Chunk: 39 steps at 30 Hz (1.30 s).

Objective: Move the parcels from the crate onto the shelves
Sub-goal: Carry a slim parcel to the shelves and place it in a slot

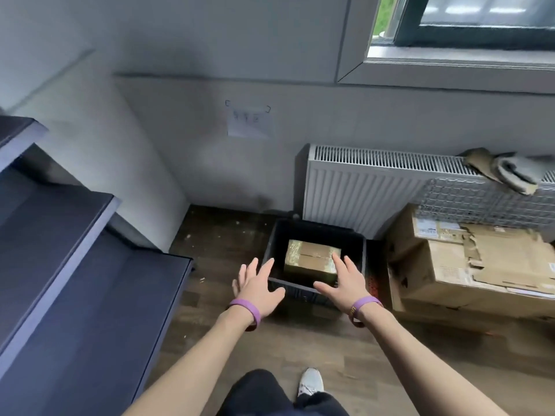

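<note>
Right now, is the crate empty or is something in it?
Not empty: one taped brown parcel lies inside the black crate.

A plain storeroom or back room: dark shelves [75,235] along the left wall, worn cardboard boxes [468,265] on the wood-look floor [390,355], a radiator [360,187] under a window [468,28].

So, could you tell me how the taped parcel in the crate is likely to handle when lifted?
The parcel looks like a squared cardboard box, so probably stiff and unlikely to roll. Glossy tape covers its ends, so it may feel slippery. It lies flat and low in the crate, so tipping seems unlikely; weight cannot be judged.
</note>
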Tool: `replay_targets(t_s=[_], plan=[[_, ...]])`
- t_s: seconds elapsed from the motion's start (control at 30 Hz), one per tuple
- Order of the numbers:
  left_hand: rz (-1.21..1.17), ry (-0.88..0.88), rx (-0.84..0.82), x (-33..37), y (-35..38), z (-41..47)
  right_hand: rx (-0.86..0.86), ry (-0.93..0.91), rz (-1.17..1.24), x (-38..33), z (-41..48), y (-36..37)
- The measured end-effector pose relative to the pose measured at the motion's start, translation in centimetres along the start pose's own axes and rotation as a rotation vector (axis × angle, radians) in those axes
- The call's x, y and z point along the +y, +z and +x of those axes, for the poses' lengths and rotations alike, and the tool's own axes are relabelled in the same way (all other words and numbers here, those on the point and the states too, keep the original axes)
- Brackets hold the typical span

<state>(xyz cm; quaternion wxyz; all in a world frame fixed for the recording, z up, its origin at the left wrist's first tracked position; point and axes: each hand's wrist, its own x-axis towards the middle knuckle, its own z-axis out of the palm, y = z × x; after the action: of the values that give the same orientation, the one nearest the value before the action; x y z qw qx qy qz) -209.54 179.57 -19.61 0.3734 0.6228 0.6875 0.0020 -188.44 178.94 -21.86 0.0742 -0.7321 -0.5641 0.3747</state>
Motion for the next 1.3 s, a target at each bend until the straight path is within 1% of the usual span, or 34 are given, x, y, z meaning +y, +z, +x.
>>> replay_targets(t_s=[0.1,0.33,0.53,0.67,0.77,0.87,1.03,1.13,1.2,1.3], plan=[[-0.012,-0.006,-0.048,1.8,0.1,4.0,-0.02,0.031,0.002,0.6,3.6,-1.0],[0.033,-0.019,-0.179,3.1,-0.7,16.2,-0.052,0.205,0.058,1.4,12.5,-2.0],[0.098,-0.039,-0.284,3.4,0.2,27.4,-0.105,0.374,0.093,2.9,21.1,-0.5],[0.14,-0.084,-0.333,2.8,2.3,33.7,-0.13,0.443,0.145,4.9,26.4,1.2],[0.147,-0.103,-0.356,1.9,5.2,38.3,-0.156,0.452,0.156,7.6,30.8,3.2],[0.13,-0.085,-0.349,0.4,9.9,42.9,-0.169,0.456,0.143,11.5,35.6,6.1],[0.158,-0.076,-0.391,-2.8,19.7,49.7,-0.277,0.467,0.023,19.0,42.4,13.0],[0.192,-0.074,-0.397,-5.0,24.9,53.5,-0.289,0.462,-0.034,23.3,46.2,16.8],[0.202,-0.075,-0.38,-6.6,27.6,55.8,-0.278,0.461,-0.052,25.7,48.6,19.0],[0.186,-0.11,-0.298,-8.7,30.6,58.8,-0.232,0.472,-0.031,28.4,51.6,21.8]])
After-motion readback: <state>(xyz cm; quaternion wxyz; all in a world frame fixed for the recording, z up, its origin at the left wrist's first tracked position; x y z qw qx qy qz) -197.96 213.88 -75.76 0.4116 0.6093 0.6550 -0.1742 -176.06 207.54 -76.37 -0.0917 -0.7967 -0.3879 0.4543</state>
